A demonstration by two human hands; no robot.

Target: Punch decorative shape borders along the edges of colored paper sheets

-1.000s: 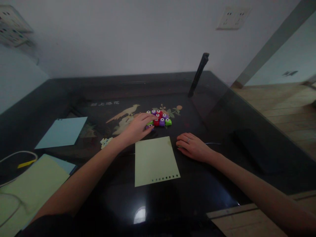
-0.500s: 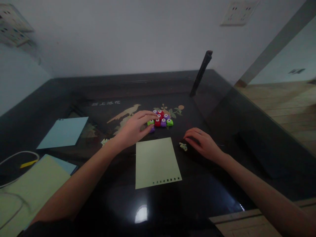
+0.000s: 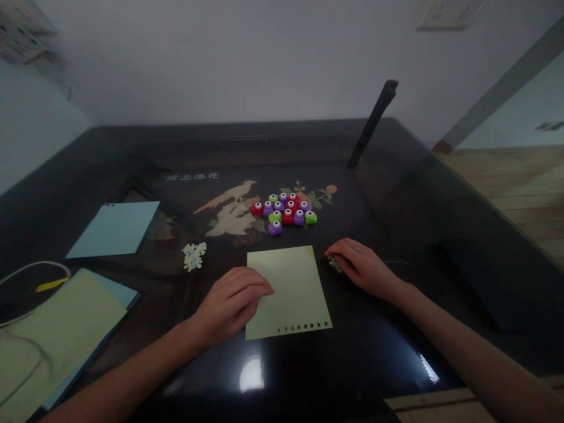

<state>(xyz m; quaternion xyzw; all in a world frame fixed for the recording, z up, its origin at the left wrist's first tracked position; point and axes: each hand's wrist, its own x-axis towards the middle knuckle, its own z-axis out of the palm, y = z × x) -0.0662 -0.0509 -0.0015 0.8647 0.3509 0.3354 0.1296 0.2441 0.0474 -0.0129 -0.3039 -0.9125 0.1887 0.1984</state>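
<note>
My left hand point(image 3: 233, 298) hovers at the left edge of a pale yellow-green sheet of paper point(image 3: 291, 288), its fingers curled together. Whatever they may hold is hidden. To the right of the sheet, my right hand point(image 3: 361, 263) is closed, with thumb and fingertips drawn together over a small pile of pale pieces point(image 3: 335, 264), which it partly covers. A row of dark holes runs along the sheet's near edge. Beyond the sheet stands a cluster of small red, purple and green blocks point(image 3: 288, 216) with white, eye-like round tops.
Pale, jigsaw-like pieces point(image 3: 194, 257) lie left of the sheet. A blue sheet point(image 3: 117, 230) and a stack of yellow and blue paper point(image 3: 66, 329) with a white cable point(image 3: 30, 266) are at the left. A black post point(image 3: 373, 124) rises at the back right of the glossy dark table.
My left hand has come back from the coloured blocks to the sheet's left edge, uncovering the blocks and the left pieces. My right hand now covers part of the small pile beside it.
</note>
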